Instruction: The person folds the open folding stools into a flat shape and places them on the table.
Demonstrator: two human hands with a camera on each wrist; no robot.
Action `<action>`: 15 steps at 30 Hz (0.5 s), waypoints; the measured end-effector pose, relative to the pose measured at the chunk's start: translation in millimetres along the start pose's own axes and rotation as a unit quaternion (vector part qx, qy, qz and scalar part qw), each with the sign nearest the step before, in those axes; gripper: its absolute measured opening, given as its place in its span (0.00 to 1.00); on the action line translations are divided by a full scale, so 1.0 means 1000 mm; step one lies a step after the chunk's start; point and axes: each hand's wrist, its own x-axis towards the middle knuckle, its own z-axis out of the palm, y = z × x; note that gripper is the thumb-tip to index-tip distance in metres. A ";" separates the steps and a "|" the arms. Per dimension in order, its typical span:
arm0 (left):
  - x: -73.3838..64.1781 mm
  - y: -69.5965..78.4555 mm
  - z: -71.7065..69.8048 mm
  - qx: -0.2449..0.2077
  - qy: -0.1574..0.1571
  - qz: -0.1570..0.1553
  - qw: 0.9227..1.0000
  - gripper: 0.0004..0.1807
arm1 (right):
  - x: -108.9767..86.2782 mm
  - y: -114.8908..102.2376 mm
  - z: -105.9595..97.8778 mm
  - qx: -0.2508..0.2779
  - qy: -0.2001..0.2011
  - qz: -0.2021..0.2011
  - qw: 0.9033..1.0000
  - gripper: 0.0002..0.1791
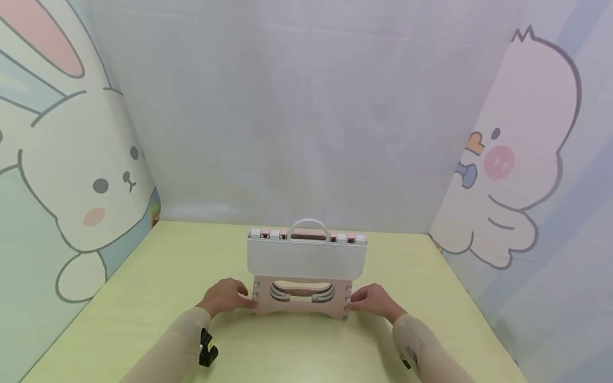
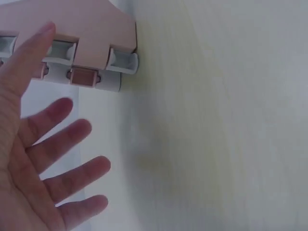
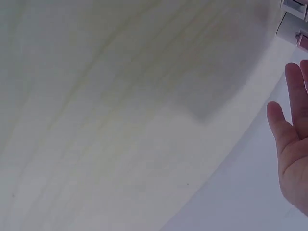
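Stool, folding, white and pink plastic [image 1: 306, 266]: upright on table, centred between left and right edges, nearer the back edge than those sides.
Table, pale yellow, wood-grain [image 1: 407, 276]: back edge behind stool; near edge out of view.
Stool top: white arched handle [image 1: 308, 220] above white weave-textured panel [image 1: 278, 259].
Stool lower part: pink panel with oval cutout [image 1: 300, 307], facing the person.
Left hand [image 1: 225, 296]: fingers extended and spread, no grasp; thumb overlaps pink panel's left side, firm contact or not, cannot tell.
Right hand [image 1: 378, 301]: visible fingers extended, no grasp; at pink panel's right side, contact unclear; cut off in right wrist view.
Sleeves: beige [image 1: 174, 346], both arms.
Backdrop: rabbit print [image 1: 72, 175] beyond left edge, bird print [image 1: 531, 101] beyond right.
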 end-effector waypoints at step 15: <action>0.004 0.004 0.006 -0.203 -0.044 0.094 0.974 0.31 | 0.005 -0.009 0.004 0.102 -0.005 -0.036 0.994 0.26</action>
